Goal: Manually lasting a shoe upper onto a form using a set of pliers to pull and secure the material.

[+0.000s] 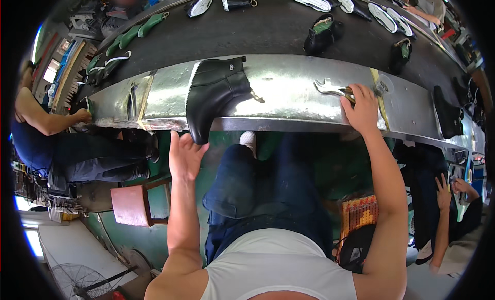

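A black ankle boot point(214, 91) lies across the metal ledge in front of me, its toe overhanging the near edge. Just under that toe is my left hand point(185, 156), palm up with the fingers apart; whether a finger touches the boot I cannot tell. Farther right, my right hand point(362, 108) is closed around the handles of a pair of metal pincers point(330, 87), whose jaws point left on the ledge. The fingers hide most of the handles.
Beyond the metal ledge point(289, 106) runs a dark conveyor belt point(232, 34) carrying several shoes and green lasts point(129, 36). Another black boot point(447, 112) stands at the ledge's right. Co-workers are at both sides. A wooden stool point(131, 205) is at lower left.
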Available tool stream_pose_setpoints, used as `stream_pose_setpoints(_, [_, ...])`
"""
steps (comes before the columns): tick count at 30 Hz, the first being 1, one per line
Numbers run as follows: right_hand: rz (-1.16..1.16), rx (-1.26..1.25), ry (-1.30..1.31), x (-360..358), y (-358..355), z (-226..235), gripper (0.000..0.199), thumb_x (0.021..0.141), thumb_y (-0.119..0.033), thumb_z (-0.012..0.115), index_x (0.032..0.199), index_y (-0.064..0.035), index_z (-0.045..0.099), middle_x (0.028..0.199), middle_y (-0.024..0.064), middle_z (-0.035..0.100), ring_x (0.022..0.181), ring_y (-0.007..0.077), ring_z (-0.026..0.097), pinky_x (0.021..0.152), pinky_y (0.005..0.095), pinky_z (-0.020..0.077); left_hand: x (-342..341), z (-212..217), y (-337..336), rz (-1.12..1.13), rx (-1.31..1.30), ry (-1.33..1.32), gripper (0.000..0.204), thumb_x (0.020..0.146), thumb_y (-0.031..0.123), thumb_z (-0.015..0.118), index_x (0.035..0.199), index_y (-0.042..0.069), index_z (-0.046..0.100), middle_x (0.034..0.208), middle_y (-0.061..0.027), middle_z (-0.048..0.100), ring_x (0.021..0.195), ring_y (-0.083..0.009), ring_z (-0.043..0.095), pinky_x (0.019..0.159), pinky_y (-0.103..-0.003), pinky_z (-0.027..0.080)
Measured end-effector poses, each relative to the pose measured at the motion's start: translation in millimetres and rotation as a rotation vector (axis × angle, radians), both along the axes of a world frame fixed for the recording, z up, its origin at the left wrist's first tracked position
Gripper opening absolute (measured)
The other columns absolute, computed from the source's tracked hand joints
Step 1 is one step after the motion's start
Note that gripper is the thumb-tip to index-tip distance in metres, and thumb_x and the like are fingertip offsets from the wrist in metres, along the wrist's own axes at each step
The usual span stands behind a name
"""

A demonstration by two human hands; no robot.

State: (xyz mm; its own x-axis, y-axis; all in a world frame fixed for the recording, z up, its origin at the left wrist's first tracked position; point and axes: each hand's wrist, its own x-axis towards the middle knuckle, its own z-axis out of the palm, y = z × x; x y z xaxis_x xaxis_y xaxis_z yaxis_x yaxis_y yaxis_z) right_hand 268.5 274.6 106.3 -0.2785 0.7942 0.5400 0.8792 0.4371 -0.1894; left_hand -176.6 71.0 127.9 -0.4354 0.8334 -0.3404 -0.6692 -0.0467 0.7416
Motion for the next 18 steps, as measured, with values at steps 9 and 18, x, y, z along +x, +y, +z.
stream_pose_setpoints(9, [-0.026,-0.033,0.006,-8,-3,2,0.042,0.086,-0.036,0.066,0.118,-0.0085,0.063,0.121,0.0116,0.062,0.116,0.0345,0.055,0.098,0.0466,0.0416,-7,-35,37,-0.401,0.159,-0.567,0.061,0.098,0.059,0.046,0.125,0.005,0.059,0.102,-0.0188,0.067,0.077,-0.0267,0.068,0.065,-0.033,0.061])
stream_pose_setpoints(18, [-0.046,-0.043,-0.006,-1,3,-2,0.041,0.085,-0.039,0.067,0.115,-0.0107,0.066,0.12,0.011,0.064,0.116,0.0335,0.056,0.097,0.0481,0.0427,88,-24,-78,-0.783,0.194,0.559,0.126,0.071,0.015,0.087,0.159,0.008,-0.003,0.154,-0.0182,0.033,0.14,-0.0263,0.038,0.115,-0.039,0.031])
